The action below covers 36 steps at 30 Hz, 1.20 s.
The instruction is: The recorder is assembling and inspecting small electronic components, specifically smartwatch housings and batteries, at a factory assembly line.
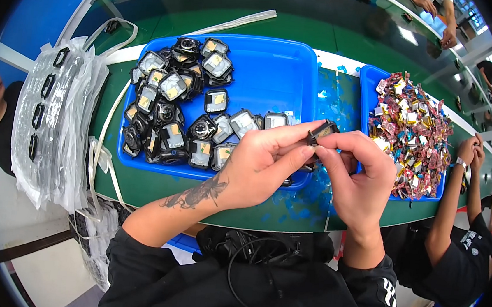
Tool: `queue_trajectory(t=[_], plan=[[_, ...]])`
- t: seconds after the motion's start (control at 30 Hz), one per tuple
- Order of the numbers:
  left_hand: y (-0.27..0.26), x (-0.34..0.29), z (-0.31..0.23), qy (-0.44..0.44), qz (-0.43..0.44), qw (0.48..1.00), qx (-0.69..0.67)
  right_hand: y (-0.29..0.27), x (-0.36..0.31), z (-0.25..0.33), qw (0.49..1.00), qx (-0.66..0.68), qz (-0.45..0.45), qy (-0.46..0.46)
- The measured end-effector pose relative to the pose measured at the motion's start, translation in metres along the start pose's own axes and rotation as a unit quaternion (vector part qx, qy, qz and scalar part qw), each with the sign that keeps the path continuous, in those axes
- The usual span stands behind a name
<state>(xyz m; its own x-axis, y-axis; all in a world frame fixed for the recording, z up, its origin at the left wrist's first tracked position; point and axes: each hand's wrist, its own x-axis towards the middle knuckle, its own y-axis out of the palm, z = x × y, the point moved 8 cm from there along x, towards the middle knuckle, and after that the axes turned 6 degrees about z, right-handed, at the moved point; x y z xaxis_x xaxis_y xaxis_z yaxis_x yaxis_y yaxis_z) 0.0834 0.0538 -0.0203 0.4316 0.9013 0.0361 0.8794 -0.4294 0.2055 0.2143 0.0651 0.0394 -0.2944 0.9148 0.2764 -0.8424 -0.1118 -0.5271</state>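
My left hand (259, 166) and my right hand (361, 172) meet over the right end of a blue tray (290, 52). Between their fingertips is a small black smartwatch case (323, 131), held tilted on edge. The left fingers and thumb grip one side of it, while the right thumb and forefinger pinch the near side. Fingers hide much of the case. Left of my hands, the tray holds a heap of similar black smartwatch cases (173, 86), several with yellow-and-white rectangles showing inside.
To the right, another blue tray (369, 82) is piled with small reddish, gold and white parts (411, 133). Blue scraps (306, 200) litter the green bench between trays. Stacked clear plastic packs (56, 119) stand at left. A co-worker's arms (446, 206) reach in at right; other people appear beyond.
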Motion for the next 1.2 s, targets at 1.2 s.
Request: queue_trajectory(t=[1.2], plan=[[0.008,-0.009,-0.051,0.222,-0.007,0.916,0.333,0.006,-0.021,-0.028,0.919,0.375,0.081,0.087]])
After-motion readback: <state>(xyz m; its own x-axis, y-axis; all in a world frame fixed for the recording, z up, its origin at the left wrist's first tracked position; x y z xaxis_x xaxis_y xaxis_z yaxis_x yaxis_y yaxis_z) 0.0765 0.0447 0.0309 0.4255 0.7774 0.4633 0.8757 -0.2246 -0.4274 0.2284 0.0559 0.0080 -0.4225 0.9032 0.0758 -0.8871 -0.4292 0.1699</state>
